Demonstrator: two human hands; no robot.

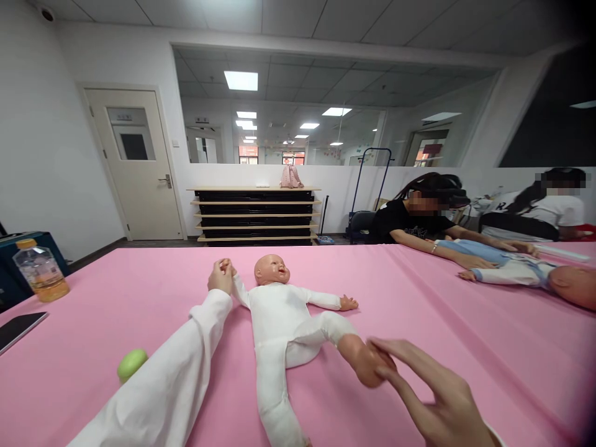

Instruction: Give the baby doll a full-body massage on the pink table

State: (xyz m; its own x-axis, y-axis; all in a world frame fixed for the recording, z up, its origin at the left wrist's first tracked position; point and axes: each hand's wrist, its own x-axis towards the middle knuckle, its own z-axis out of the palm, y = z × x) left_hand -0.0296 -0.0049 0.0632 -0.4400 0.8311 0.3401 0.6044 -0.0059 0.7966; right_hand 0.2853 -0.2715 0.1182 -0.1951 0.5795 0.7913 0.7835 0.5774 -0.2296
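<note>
Baby doll lies on its back on the pink-covered tabletop, directly before the wearer, head toward the far edge and face turned to the right. The person's left hand is closed around the doll's hand on that side, that arm drawn outward. The right hand grips the doll's near-right foot between thumb and fingers; this leg is bent at the knee and raised off the surface. The doll's other leg extends toward the wearer, and its free arm is stretched out to the right.

A green rounded object sits just beside the left sleeve. Further left stand a bottle of amber liquid and, nearer, a dark flat device. At far right, a co-worker leans over a second doll, arms resting across it.
</note>
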